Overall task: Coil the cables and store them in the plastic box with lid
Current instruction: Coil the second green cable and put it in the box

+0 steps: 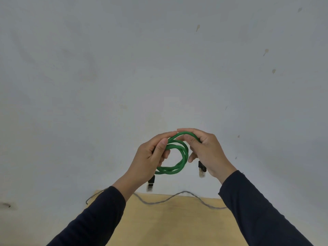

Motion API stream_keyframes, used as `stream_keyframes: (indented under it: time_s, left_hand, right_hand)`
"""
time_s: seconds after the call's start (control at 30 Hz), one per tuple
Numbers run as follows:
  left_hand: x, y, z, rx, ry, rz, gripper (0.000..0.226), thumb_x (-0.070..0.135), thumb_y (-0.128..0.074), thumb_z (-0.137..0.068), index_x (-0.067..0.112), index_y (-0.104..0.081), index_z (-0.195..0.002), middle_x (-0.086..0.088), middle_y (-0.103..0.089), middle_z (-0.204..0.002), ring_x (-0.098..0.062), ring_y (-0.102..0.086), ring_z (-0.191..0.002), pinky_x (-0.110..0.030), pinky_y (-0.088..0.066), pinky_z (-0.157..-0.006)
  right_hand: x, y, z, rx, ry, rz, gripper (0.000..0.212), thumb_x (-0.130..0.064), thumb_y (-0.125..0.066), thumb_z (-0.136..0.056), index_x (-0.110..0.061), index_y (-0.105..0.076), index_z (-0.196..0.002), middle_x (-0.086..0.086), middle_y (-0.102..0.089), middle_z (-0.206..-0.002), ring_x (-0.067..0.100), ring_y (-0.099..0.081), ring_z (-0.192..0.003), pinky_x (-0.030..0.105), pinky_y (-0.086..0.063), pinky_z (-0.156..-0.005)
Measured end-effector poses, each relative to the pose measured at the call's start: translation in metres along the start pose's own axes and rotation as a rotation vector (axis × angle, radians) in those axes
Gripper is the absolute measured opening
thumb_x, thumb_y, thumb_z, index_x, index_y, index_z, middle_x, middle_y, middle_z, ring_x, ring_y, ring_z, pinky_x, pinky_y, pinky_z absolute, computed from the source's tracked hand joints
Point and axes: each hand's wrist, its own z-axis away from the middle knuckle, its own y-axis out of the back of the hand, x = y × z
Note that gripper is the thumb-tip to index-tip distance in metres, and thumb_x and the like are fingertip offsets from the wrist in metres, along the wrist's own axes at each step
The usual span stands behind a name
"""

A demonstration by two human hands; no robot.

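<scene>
Green cable [179,153]: wound in a few loose loops, held up in the air between both hands, in front of a pale wall [106,68].
Left fingers [162,144]: closed on the left side of the coil, thumb pressed over the strands.
Right fingers [188,137]: curled shut around the top arc of the coil, index finger lying along the strand.
Left hand [149,160]: palm turned inward, just left of the loops.
Right hand [207,153]: just right of the loops, close to the left hand, with fingertips nearly meeting at the top.
Left plug [150,183]: black body with a metal tip, hanging down below the left hand.
Right plug [201,169]: same kind, hanging beside the right palm.
Sleeves [99,215]: dark, covering both forearms to the wrists.
Desk [168,224]: light wooden surface below the hands, its far edge against the wall.
Grey cable [159,201]: thin, lying uncoiled in a wavy line along the far edge of the desk, well below the green one.
</scene>
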Motion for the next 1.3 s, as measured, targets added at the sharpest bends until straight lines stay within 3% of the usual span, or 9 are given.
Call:
stream_keyframes:
  time_s: [0.1,0.27,0.47,0.6,0.67,0.77,0.87,1.07,1.3]
  left_hand:
    - [0.001,-0.003,0.001,-0.022,0.014,0.02,0.032,0.03,-0.04,-0.094,0.046,-0.059,-0.113,0.011,-0.051,-0.061,-0.007,-0.037,-0.049,-0.017,-0.033,-0.046]
    - [0.001,0.004,0.0,0.135,0.042,0.087,0.033,0.017,-0.041,-0.097,0.036,-0.067,-0.104,0.009,-0.047,-0.057,-0.009,-0.031,-0.046,-0.018,-0.029,-0.043]
    - [0.003,0.006,0.001,0.165,0.131,0.241,0.031,0.018,-0.039,-0.097,0.026,-0.069,-0.1,0.01,-0.045,-0.054,-0.009,-0.026,-0.047,-0.017,-0.025,-0.042]
    - [0.007,0.001,0.002,0.128,0.149,0.312,0.031,0.019,-0.04,-0.097,0.026,-0.069,-0.101,0.008,-0.044,-0.055,-0.009,-0.025,-0.047,-0.017,-0.025,-0.042]
    - [0.01,-0.003,0.002,0.121,0.148,0.334,0.03,0.019,-0.039,-0.097,0.025,-0.068,-0.103,0.008,-0.044,-0.055,-0.009,-0.025,-0.047,-0.017,-0.024,-0.042]
    - [0.011,-0.008,0.0,0.118,0.133,0.322,0.03,0.018,-0.039,-0.098,0.025,-0.067,-0.107,0.007,-0.044,-0.056,-0.008,-0.026,-0.047,-0.018,-0.024,-0.043]
    - [0.009,-0.008,-0.001,0.135,0.091,0.237,0.031,0.016,-0.04,-0.098,0.029,-0.067,-0.106,0.006,-0.044,-0.056,-0.008,-0.027,-0.045,-0.018,-0.025,-0.042]
    - [-0.001,-0.009,-0.003,0.225,0.075,0.141,0.031,0.016,-0.04,-0.098,0.03,-0.066,-0.107,-0.004,-0.042,-0.062,-0.01,-0.029,-0.047,-0.019,-0.029,-0.044]
    - [0.0,-0.01,-0.003,0.127,0.157,0.263,0.03,0.018,-0.039,-0.098,0.025,-0.065,-0.111,0.004,-0.045,-0.061,-0.007,-0.027,-0.047,-0.016,-0.026,-0.044]
  right_hand:
    - [0.0,0.0,-0.003,0.039,0.001,-0.071,0.021,-0.013,-0.051,-0.093,-0.02,-0.07,-0.101,0.003,-0.07,-0.085,0.006,-0.042,-0.044,0.026,-0.047,-0.045]
    - [0.008,0.012,-0.001,-0.079,-0.024,-0.187,0.026,-0.014,-0.046,-0.096,-0.017,-0.071,-0.1,-0.001,-0.045,-0.069,0.01,-0.033,-0.048,0.02,-0.037,-0.051]
    - [0.0,0.018,-0.003,-0.042,0.132,0.341,0.028,-0.015,-0.053,-0.091,-0.039,-0.065,-0.088,-0.012,-0.062,-0.077,0.007,-0.047,-0.063,0.013,-0.038,-0.061]
    - [-0.005,0.015,-0.007,0.123,0.207,0.305,0.017,-0.007,-0.056,-0.088,-0.02,-0.068,-0.087,-0.008,-0.063,-0.076,0.0,-0.05,-0.055,0.007,-0.04,-0.053]
    - [-0.005,0.008,-0.008,0.219,0.212,0.28,0.017,-0.007,-0.054,-0.089,-0.019,-0.066,-0.085,-0.008,-0.064,-0.076,-0.001,-0.051,-0.059,0.007,-0.041,-0.058]
    - [-0.002,-0.002,-0.01,0.285,0.107,0.139,0.017,-0.011,-0.05,-0.091,-0.023,-0.061,-0.085,-0.007,-0.065,-0.076,0.003,-0.053,-0.062,0.015,-0.046,-0.062]
    - [-0.001,-0.01,-0.009,0.296,-0.039,-0.066,0.017,-0.009,-0.047,-0.093,-0.015,-0.062,-0.089,-0.003,-0.064,-0.073,0.004,-0.051,-0.055,0.014,-0.046,-0.053]
    - [0.006,-0.019,-0.007,0.182,-0.272,-0.359,0.019,-0.006,-0.046,-0.094,-0.005,-0.063,-0.086,0.004,-0.057,-0.068,0.013,-0.046,-0.057,0.023,-0.042,-0.055]
    - [-0.005,-0.003,-0.017,0.149,-0.402,-0.497,0.021,-0.005,-0.048,-0.091,-0.002,-0.064,-0.078,0.0,-0.056,-0.058,0.007,-0.043,-0.047,0.015,-0.041,-0.043]
